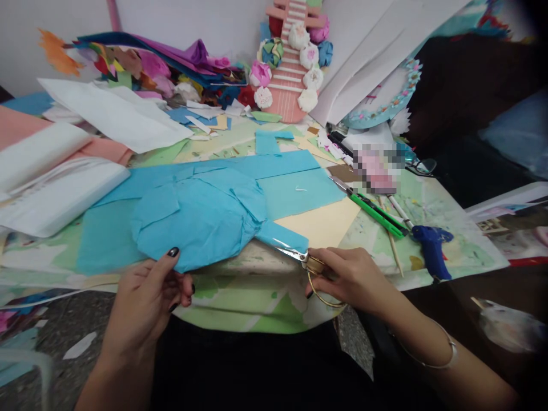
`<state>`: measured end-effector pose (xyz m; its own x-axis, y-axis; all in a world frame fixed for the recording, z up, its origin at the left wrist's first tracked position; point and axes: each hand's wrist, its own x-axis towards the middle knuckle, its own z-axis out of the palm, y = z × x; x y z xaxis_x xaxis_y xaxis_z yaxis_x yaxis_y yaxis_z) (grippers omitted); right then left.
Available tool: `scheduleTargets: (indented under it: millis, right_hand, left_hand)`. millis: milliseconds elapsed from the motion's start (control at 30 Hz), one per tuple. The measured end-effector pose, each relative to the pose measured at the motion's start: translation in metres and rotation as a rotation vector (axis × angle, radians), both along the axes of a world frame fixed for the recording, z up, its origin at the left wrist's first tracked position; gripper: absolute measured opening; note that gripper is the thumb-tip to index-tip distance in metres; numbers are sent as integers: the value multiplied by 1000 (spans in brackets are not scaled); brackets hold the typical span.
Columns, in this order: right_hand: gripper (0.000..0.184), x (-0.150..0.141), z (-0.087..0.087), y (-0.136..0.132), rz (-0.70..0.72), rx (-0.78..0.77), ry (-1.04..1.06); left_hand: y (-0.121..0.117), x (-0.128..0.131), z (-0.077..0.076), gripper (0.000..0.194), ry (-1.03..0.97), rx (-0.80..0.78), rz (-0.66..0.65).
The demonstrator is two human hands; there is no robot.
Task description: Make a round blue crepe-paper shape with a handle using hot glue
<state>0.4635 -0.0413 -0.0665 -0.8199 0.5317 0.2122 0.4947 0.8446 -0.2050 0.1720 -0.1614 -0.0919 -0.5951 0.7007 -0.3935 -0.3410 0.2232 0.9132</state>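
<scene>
A rounded shape covered in crinkled blue paper [201, 220] lies near the front edge of the table. My left hand [149, 291] is at its lower left edge, with the thumb on the paper and the other fingers curled below. Gold-handled scissors [314, 274] are gripped in my right hand [349, 279]. Their blades point left along a narrow blue paper strip [285, 235] that sticks out from the shape's right end. The blade tips are partly hidden at the paper, so I cannot tell whether they are cutting. Flat blue paper sheets [295, 191] lie under and behind the shape.
On the right lie a green utility knife [377, 214], a wooden stick [393, 251] and a blue glue gun [432, 248]. A pink guitar-shaped craft [289, 85] with paper flowers stands at the back. White paper [64, 194] and colourful scraps [145, 65] cover the left and rear.
</scene>
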Motion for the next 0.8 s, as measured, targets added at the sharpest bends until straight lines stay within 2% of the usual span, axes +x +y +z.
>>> scheduleTargets:
  millis: [133,400,667,800]
  right_hand:
    - [43,-5,2,1,-3,51,-44]
    - [27,-7,1,5,49,82,-70]
    - [36,-13,3,7,34,124,-96]
    - [30,-17,2,8,42,178,-109]
  left_hand:
    - [0,3,5,35,6,-5,8]
    - [1,3,6,35,15,-6,5]
    - [1,3,4,35,17,13,-18]
    - [-1,4,5,35,18,10,-18]
